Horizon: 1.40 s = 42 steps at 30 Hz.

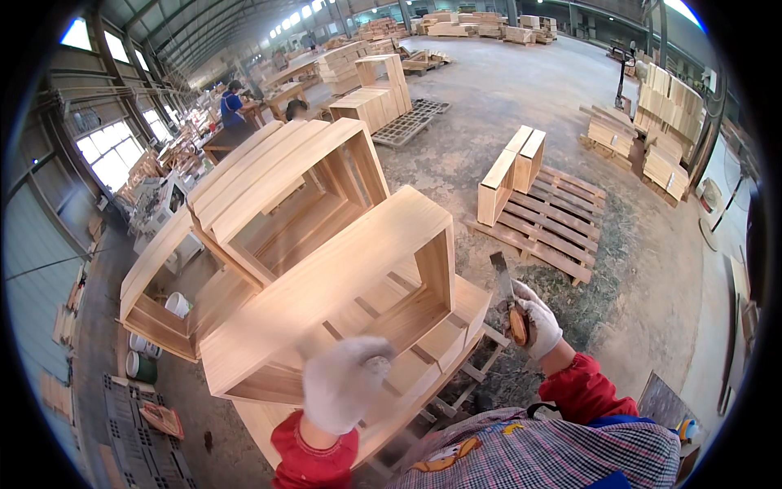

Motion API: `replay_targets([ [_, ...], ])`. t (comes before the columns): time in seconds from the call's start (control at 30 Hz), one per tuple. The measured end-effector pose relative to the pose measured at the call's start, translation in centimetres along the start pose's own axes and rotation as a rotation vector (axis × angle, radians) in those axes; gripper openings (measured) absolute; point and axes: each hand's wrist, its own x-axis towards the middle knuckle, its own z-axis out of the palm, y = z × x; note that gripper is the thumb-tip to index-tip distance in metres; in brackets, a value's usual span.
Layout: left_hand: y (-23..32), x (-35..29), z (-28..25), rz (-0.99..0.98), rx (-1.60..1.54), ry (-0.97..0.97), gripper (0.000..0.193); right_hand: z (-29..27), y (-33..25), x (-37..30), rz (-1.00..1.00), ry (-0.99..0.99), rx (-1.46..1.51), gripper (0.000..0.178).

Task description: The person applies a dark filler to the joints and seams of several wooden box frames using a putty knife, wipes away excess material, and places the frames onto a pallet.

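Note:
In a white work glove, my right hand (538,319) is closed round the brown wooden handle of a putty knife (518,323). Its dark metal blade points up and away, clear of the wood. My left hand (345,385), also gloved, hovers in front of an open rectangular wooden frame (342,277); motion smears its fingers, and I cannot tell whether it touches the wood. That pale frame stands on edge on top of more wooden frames (468,306). Just beyond, several similar frames (285,191) stand side by side.
A slatted pallet (554,220) with upright frames (511,173) stands right of centre. Buckets (142,367) and a dark plastic pallet (134,440) lie at left. Board stacks (669,106) stand far right. A person in blue (232,107) works at the far left.

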Motion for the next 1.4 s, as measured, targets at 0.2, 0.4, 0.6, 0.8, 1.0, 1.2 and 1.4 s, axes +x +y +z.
replay_targets([
  [0.2,0.0,4.9,-3.4,0.066,1.171,0.087,0.078,4.8,-2.8,1.2,-0.285,-0.162,-0.48,0.058],
  [0.4,-3.3,5.8,-3.8,-0.095,1.132,0.053,0.08,7.8,-3.9,3.8,-0.757,-0.216,-1.152,0.046],
  [0.6,-4.5,6.9,-4.7,-0.088,1.108,0.066,0.077,10.2,-3.5,4.7,-0.869,-0.122,-1.213,0.044],
  [0.8,-4.3,7.5,-4.9,-0.1,1.057,0.059,0.078,10.9,-3.1,5.6,-0.865,-0.068,-1.238,0.043],
  [1.0,-4.6,7.3,-5.1,-0.093,1.054,0.063,0.078,11.3,-3.0,6.8,-0.922,-0.058,-1.233,0.045],
  [1.2,-4.6,7.5,-5.2,-0.089,1.04,0.073,0.078,11.0,-2.2,7.7,-0.929,-0.045,-1.24,0.044],
  [1.4,-4.3,7.8,-5.2,-0.11,1.058,0.051,0.079,11.3,-2.3,8.0,-0.949,-0.063,-1.179,0.041],
])
